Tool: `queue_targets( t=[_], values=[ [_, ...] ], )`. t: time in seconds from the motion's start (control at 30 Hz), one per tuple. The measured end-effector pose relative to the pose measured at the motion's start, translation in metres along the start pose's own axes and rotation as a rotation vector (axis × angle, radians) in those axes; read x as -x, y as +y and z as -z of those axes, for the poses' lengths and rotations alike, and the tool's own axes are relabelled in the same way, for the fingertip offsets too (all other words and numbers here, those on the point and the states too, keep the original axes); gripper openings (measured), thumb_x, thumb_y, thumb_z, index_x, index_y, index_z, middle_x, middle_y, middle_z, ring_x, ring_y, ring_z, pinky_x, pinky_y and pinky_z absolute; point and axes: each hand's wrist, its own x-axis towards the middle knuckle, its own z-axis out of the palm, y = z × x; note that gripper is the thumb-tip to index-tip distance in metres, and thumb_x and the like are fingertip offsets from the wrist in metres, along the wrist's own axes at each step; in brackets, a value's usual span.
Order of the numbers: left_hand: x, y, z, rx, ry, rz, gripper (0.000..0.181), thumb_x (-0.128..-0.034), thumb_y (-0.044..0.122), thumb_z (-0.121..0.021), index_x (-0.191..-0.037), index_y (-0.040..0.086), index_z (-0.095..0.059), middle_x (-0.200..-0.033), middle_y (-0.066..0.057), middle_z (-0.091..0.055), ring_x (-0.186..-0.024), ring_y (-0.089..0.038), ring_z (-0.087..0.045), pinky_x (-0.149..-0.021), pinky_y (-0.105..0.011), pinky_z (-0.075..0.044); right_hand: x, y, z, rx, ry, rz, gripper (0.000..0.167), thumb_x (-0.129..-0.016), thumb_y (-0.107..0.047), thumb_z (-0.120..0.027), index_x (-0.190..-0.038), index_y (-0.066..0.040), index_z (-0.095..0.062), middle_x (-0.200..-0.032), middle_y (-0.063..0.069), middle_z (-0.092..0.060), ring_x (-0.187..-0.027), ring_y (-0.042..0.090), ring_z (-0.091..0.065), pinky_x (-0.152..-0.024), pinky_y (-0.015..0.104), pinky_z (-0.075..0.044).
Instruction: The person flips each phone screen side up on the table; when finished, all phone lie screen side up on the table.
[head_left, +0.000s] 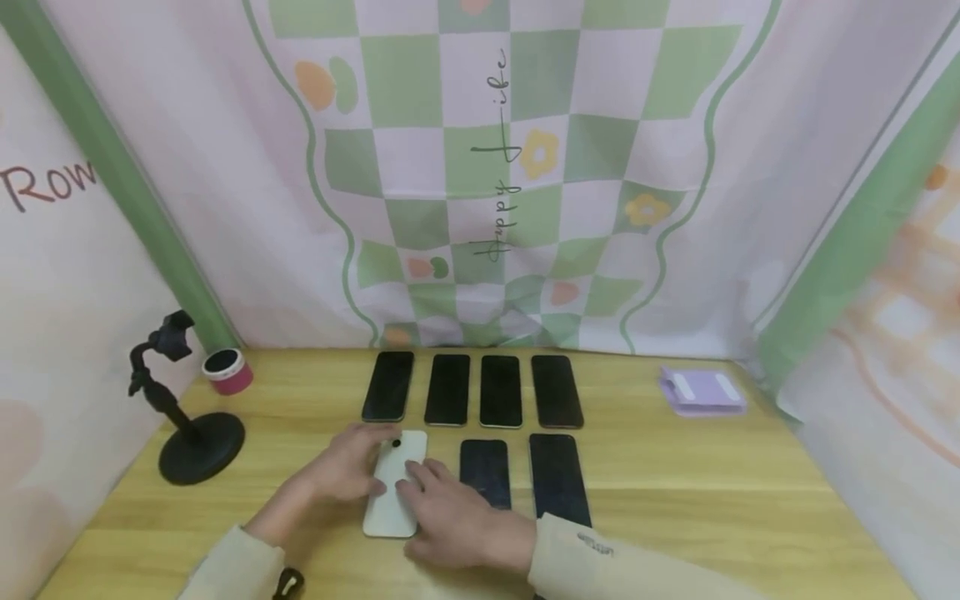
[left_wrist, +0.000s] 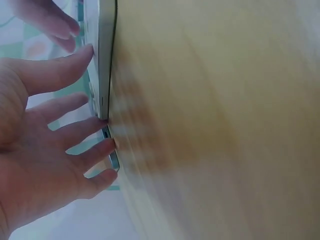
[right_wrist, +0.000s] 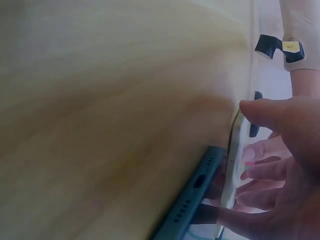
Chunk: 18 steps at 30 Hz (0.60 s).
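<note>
A white phone (head_left: 384,512) lies on the table with its back up and its camera at the far end. At its left edge is my left hand (head_left: 347,462), thumb and fingertips touching the side and far corner. My right hand (head_left: 453,517) rests over its right side with fingertips on the back. In the left wrist view the fingers of the left hand (left_wrist: 50,140) are spread and fairly straight along the white phone (left_wrist: 105,60). The right wrist view has the thumb of the right hand (right_wrist: 285,165) at the near end of the white phone (right_wrist: 231,175).
A dark-screened phone (head_left: 483,467) with a teal edge and another black phone (head_left: 558,475) lie to the right. Several black phones (head_left: 447,390) form a row behind. A black stand (head_left: 197,450) and pink jar (head_left: 231,379) are left; a lilac object (head_left: 705,392) is far right.
</note>
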Motion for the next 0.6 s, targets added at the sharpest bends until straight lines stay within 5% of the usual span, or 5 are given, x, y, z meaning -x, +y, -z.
queue_targets(
  t=[0.33,0.6],
  values=[
    [-0.0017,-0.0004,-0.0004,0.083,0.003,0.005,0.075,-0.0671,-0.003,-0.084,-0.138,-0.007,-0.059,-0.140,-0.028,-0.064,-0.131,-0.050,-0.059,-0.112,-0.067,-0.045,-0.0049,-0.0046,-0.0035,0.098,0.043,0.024,0.044,-0.091,-0.035,-0.076,-0.129,-0.016,-0.065,-0.153,0.010,-0.053,-0.143,0.034,-0.051,-0.117,0.041,-0.050],
    [-0.0081,0.0040,0.0043,0.368,0.019,0.238,0.085,-0.0749,-0.005,-0.073,-0.154,-0.004,-0.040,-0.143,-0.031,-0.060,-0.135,-0.052,-0.055,-0.116,-0.068,-0.042,-0.0063,-0.0064,-0.0013,0.086,0.020,0.025,0.048,-0.090,-0.033,-0.076,-0.132,-0.015,-0.063,-0.155,0.011,-0.053,-0.145,0.036,-0.050,-0.121,0.042,-0.046]
  ],
)
